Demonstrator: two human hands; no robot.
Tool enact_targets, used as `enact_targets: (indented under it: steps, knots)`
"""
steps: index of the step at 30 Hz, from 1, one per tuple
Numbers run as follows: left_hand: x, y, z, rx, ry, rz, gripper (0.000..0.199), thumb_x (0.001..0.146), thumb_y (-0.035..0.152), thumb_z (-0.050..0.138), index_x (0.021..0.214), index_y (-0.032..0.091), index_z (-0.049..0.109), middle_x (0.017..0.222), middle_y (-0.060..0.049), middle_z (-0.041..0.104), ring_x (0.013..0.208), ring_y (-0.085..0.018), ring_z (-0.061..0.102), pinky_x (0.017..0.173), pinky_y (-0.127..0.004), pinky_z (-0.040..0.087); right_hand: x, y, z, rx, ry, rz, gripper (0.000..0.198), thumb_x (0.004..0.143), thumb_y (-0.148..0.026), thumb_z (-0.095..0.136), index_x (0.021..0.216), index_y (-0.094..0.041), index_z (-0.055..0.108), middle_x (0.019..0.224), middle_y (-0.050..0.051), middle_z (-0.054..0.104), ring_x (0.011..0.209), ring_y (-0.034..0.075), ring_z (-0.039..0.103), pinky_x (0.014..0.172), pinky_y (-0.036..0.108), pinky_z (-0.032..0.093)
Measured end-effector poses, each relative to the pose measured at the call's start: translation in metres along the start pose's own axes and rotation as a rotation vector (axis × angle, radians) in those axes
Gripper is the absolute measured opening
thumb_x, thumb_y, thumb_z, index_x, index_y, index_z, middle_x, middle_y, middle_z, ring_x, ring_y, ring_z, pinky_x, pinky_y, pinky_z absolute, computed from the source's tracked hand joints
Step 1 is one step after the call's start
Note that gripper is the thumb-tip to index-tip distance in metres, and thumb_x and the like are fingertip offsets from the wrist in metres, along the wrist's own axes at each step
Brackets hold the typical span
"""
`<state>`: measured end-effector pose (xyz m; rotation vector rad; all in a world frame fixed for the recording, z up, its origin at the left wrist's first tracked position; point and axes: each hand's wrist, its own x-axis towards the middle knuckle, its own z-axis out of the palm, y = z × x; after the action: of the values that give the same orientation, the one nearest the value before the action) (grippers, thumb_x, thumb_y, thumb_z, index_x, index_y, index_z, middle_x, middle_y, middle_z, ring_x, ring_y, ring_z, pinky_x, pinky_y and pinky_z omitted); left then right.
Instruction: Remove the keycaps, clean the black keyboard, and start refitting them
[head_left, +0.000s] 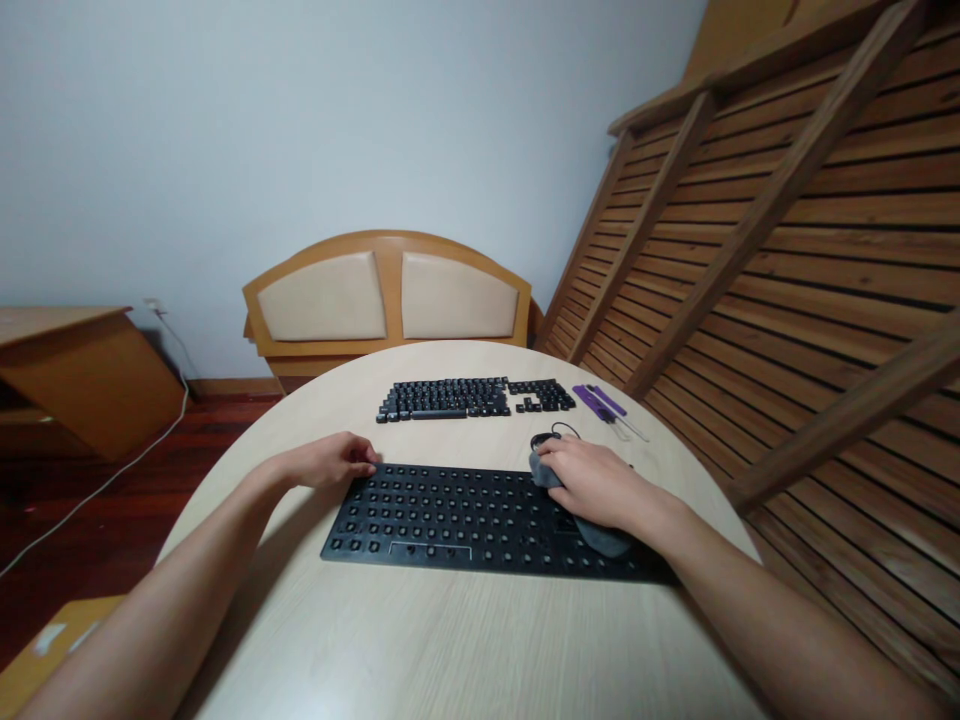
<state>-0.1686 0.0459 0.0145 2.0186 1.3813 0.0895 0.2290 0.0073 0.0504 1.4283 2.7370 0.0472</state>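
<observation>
A black keyboard base [450, 515] with its keycaps off lies flat on the table, its rows of bare switches facing up. At its far left corner, my left hand [337, 460] is closed, fingers curled, gripping the edge. My right hand [600, 480] presses a dark grey cloth [604, 540] onto the right part of the base, fingers wrapped over the bunched cloth. The hand and cloth hide much of that side. Beyond the base, the loose black keycaps [450, 395] are laid out in keyboard order, with a separate group [547, 393] to their right.
Purple-handled tools [596, 403] lie at the table's right. A coiled black cable [555, 435] sits just beyond my right hand. The round pale table [450, 640] stands near a padded headboard [390, 290] and a leaning slatted wooden frame [750, 250].
</observation>
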Motion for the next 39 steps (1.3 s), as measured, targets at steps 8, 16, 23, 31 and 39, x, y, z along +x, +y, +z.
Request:
enact_targets:
  steps: [8,16,23,31,39]
  knots:
    - [0.000,0.000,-0.001,0.054,-0.009,0.018,0.047,0.082,0.053,0.055,0.100,0.012,0.067,0.091,-0.009,0.071,0.082,-0.023,0.061,0.073,-0.030,0.045,-0.021,-0.033,-0.009,-0.067,-0.071,0.039,0.024,0.081,-0.013,0.060,0.100,-0.011,0.074,0.113,0.017,0.068,0.110,0.033,0.062,0.090,0.042,0.053]
    - [-0.001,0.001,-0.001,0.037,-0.012,0.044,0.040,0.083,0.048,0.056,0.097,0.012,0.067,0.094,-0.010,0.072,0.086,-0.023,0.062,0.077,-0.029,0.046,-0.019,-0.066,-0.036,0.034,-0.111,-0.016,0.025,0.080,-0.013,0.057,0.098,-0.011,0.074,0.104,0.016,0.072,0.099,0.030,0.067,0.087,0.040,0.053]
    - [0.002,-0.004,0.000,0.003,-0.014,0.053,0.039,0.082,0.049,0.057,0.095,0.013,0.067,0.094,-0.009,0.073,0.086,-0.023,0.063,0.078,-0.030,0.047,0.017,-0.095,-0.005,0.151,0.059,-0.289,0.030,0.083,-0.017,0.059,0.110,-0.010,0.070,0.129,0.015,0.063,0.117,0.028,0.056,0.096,0.039,0.049]
    - [0.003,-0.009,0.001,-0.035,-0.001,0.067,0.039,0.081,0.049,0.058,0.092,0.013,0.068,0.093,-0.009,0.074,0.086,-0.024,0.064,0.079,-0.031,0.047,0.010,-0.098,-0.007,0.114,-0.016,-0.304,0.024,0.080,-0.014,0.060,0.101,-0.010,0.072,0.110,0.014,0.070,0.103,0.028,0.062,0.084,0.038,0.054]
    - [0.002,-0.005,0.002,-0.051,0.037,0.077,0.039,0.081,0.048,0.060,0.087,0.012,0.071,0.087,-0.008,0.074,0.080,-0.022,0.063,0.075,-0.028,0.047,0.049,-0.126,0.000,0.231,0.182,-0.341,0.029,0.083,-0.015,0.058,0.110,-0.010,0.069,0.124,0.015,0.066,0.109,0.027,0.058,0.091,0.040,0.051]
